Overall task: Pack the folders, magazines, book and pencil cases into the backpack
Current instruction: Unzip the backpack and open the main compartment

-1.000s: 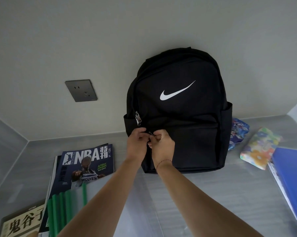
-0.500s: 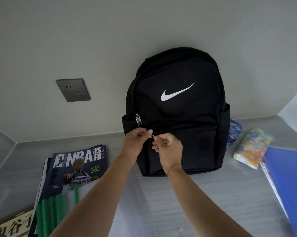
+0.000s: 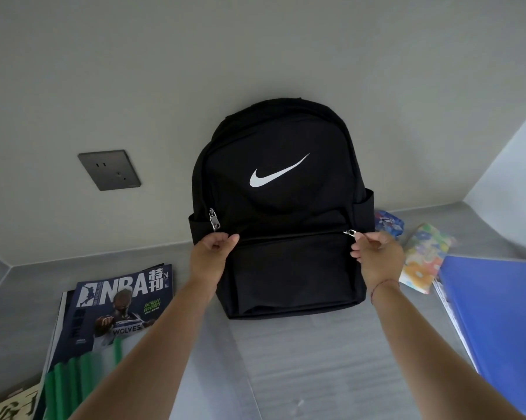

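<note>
A black backpack (image 3: 281, 207) with a white swoosh stands upright against the wall on the grey table (image 3: 316, 374). My left hand (image 3: 214, 253) pinches the fabric at the left end of the front pocket. My right hand (image 3: 375, 256) grips the front pocket's zipper pull (image 3: 350, 232) at the pocket's right end; the zipper line looks parted. Left of the backpack lies an NBA magazine (image 3: 119, 301) on another magazine, with green-spined clear folders (image 3: 73, 380) and a book (image 3: 10, 404) nearer me. To the right lie a blue-patterned pencil case (image 3: 389, 222), a floral pencil case (image 3: 422, 259) and a blue folder (image 3: 498, 334).
A grey wall socket (image 3: 109, 169) sits on the wall left of the backpack. A silver main-compartment zipper pull (image 3: 213, 219) hangs on the backpack's left side. Walls meet the table at the back and at both sides.
My right hand has drawn the front pocket's zipper pull from the left end across to the right end. My left hand stayed holding the pocket's left corner.
</note>
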Available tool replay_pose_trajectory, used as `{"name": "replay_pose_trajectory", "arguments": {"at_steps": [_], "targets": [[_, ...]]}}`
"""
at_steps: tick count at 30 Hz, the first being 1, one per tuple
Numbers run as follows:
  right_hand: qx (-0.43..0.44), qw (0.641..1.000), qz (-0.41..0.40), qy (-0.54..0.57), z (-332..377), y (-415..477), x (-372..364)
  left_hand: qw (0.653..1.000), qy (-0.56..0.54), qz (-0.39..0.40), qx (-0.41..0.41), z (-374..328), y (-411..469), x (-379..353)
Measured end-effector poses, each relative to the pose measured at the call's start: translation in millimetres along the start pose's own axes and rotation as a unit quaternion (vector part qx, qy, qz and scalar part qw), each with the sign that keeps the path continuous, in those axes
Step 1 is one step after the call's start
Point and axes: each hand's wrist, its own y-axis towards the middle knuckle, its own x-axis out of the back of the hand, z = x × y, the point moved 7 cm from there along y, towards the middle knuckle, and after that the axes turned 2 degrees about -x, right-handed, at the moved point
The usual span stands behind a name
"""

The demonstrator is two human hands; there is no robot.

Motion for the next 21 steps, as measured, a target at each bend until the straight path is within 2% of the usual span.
{"name": "replay_pose_trajectory", "arguments": {"at_steps": [4, 6, 7, 9, 12, 16, 21], "targets": [[0.022, 0.999, -0.008, -0.029, 7.8, -1.1, 4.4, 0.987, 0.049, -0.143, -0.045, -25.5, 4.9, 35.8], [0.05, 0.997, -0.03, -0.052, 19.5, -0.9, 6.0, 0.974, 0.115, -0.175, -0.09, -53.9, 16.6, 53.5], [0.057, 0.996, -0.04, -0.057, 24.7, -1.2, 4.7, 0.97, 0.141, -0.165, -0.11, -69.8, 23.6, 56.7], [0.054, 0.997, -0.035, -0.04, 33.2, -5.3, -3.7, 0.975, 0.147, -0.094, -0.141, -98.8, 37.7, 51.1], [0.046, 0.999, 0.023, -0.005, 43.0, -24.0, -27.5, 0.976, 0.146, 0.009, -0.163, -129.4, 48.4, 34.0], [0.078, 0.992, 0.098, -0.003, 60.8, -62.9, -56.5, 0.973, 0.145, 0.03, -0.175, -146.1, 40.0, 27.5], [0.189, 0.961, 0.2, -0.039, 87.9, -135.8, -85.6, 0.988, 0.064, 0.076, -0.116, -147.4, 10.6, 15.8]]}}
